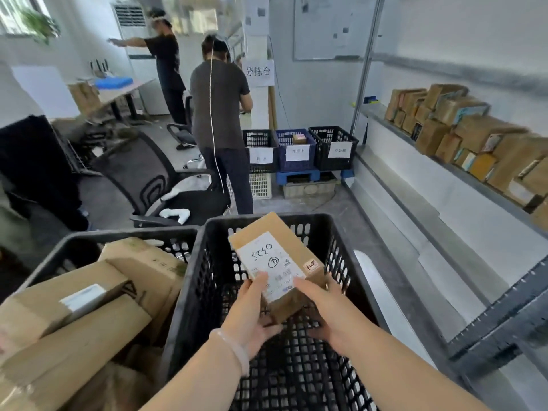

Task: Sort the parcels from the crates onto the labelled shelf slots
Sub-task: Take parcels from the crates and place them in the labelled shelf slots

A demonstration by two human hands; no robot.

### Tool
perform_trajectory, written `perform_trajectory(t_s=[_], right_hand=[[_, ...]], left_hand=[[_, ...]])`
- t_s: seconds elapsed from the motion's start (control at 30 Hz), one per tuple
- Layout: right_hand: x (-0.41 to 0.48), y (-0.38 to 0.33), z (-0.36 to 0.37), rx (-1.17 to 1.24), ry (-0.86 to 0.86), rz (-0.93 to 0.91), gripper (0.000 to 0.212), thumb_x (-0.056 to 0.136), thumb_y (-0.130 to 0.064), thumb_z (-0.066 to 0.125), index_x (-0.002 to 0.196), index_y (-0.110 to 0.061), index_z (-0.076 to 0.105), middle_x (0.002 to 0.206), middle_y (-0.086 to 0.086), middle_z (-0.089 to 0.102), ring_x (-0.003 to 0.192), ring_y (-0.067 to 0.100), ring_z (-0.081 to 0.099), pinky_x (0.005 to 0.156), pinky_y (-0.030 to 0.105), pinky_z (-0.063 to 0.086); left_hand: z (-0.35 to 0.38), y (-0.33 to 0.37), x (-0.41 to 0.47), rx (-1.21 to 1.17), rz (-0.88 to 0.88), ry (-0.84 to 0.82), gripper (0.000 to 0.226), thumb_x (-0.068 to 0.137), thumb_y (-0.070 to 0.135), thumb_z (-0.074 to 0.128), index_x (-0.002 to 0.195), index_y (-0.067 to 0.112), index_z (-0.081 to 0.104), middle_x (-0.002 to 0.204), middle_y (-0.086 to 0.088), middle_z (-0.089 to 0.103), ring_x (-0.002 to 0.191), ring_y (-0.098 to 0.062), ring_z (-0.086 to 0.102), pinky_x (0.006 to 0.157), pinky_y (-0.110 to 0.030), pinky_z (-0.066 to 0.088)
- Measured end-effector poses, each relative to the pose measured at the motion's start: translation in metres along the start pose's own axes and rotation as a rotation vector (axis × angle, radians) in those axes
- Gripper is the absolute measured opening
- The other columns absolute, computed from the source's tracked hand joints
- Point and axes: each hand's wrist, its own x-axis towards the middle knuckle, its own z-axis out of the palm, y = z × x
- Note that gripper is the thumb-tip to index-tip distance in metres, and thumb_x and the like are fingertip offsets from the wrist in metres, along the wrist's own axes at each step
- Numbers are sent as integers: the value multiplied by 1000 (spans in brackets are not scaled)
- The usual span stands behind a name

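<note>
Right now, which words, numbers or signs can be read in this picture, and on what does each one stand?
"分拣台": white paper sign on the white pillar.
Handwritten digits and a circled character, not surely readable: white label of the brown cardboard parcel held by the left hand and the right hand.
Too blurred: white paper tags on the far black plastic crates and blue plastic crate.

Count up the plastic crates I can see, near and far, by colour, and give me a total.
Black crates: 4
Blue crate: 1
White crate: 1
Total: 6
</note>
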Motion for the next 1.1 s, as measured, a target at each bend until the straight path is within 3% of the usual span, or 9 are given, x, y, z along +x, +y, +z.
perform_trajectory(t_s=[0.13,0.23,0.3,0.37,0.5,0.57,0.67,0.87,1.1], right_hand=[[-5,-7,3,94,15,-83,120,48,-46,86,147,-41,17,135,1,54,116,28,57,91,52,52],[-9,-17,-7,-10,71,-151,116,62,-35,83,149,-45,7,143,0,46,118,24,55,96,46,49],[-11,-24,-15,-138,73,-206,110,69,-31,79,149,-46,5,145,-1,44,119,20,52,90,36,48],[-16,-30,-19,-245,55,-270,105,67,-32,75,148,-46,11,140,-3,47,114,15,53,76,27,45],[-27,-41,-19,-391,-55,-334,95,63,-34,71,144,-50,24,127,-12,51,96,0,62,66,18,51],[-32,-45,-17,-432,-112,-355,91,62,-36,70,141,-52,29,119,-19,50,84,-8,63,58,11,49],[-37,-49,-19,-490,-129,-391,88,61,-42,69,139,-55,30,127,-18,49,93,-8,61,67,14,50],[-51,-51,-23,-485,25,-569,71,75,-49,69,136,-58,34,135,-22,41,118,-11,39,81,15,37],[-81,-28,-36,-554,300,-795,87,82,-55,64,137,-68,-1,145,-43,9,136,-13,13,110,29,22]], left_hand=[[5,-2,-18,49,59,-60,50,92,42,64,139,38,45,120,-2,71,110,-34,67,88,-53,55],[-8,9,-22,252,228,159,97,87,43,71,154,46,2,155,-3,37,139,-31,38,110,-56,35],[-16,22,-25,498,356,335,112,82,44,76,154,40,-10,164,-4,12,148,-28,17,118,-53,21],[-27,30,-26,844,504,394,115,79,48,78,155,37,-8,165,0,3,151,-22,5,121,-48,14],[-42,42,-27,1278,584,2,95,79,55,74,154,45,16,162,12,13,150,-12,8,122,-39,14],[-43,45,-31,1252,519,-172,87,73,57,76,145,55,25,155,21,28,145,-6,24,118,-33,25],[-43,43,-37,1116,423,-229,70,66,58,75,122,70,35,126,27,59,117,4,55,103,-29,46],[-37,33,-41,956,468,-214,53,85,41,74,115,70,41,111,38,63,101,12,60,79,-16,51],[17,45,-53,645,600,-19,49,76,53,74,120,51,53,97,24,73,89,-1,69,68,-21,55]])
